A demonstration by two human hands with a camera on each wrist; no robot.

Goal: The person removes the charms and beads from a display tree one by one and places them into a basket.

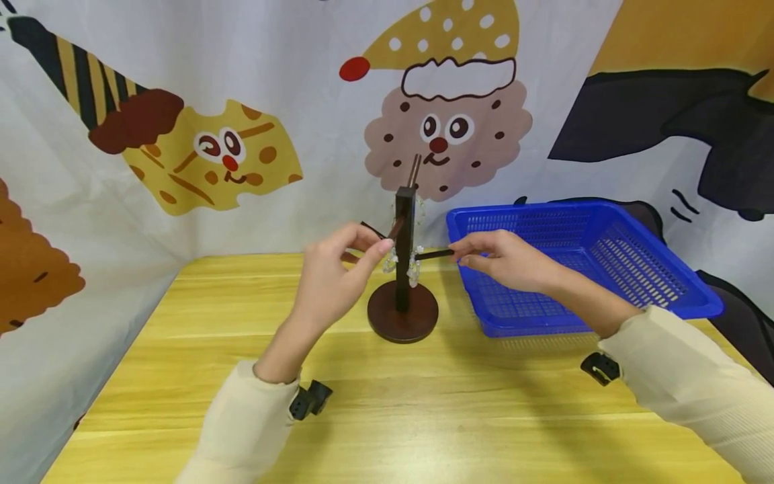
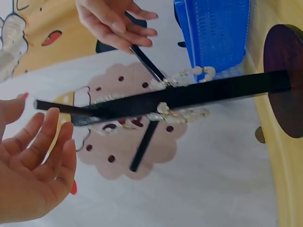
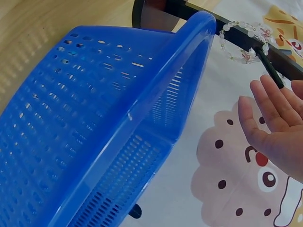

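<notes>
The left hand (image 1: pixel 332 269) is at the end of the front peg (image 2: pixel 61 107), its fingers loosely bent, thumb apart from them. The right hand (image 1: pixel 510 262) has its fingers nearly straight beside the tip of the right peg (image 1: pixel 435 254) — neither hand holds a bracelet. Beaded bracelets (image 1: pixel 414 272) (clear, pale beads) hang on the dark stand (image 1: pixel 404 296), next to the blue basket (image 1: pixel 538 329).
</notes>
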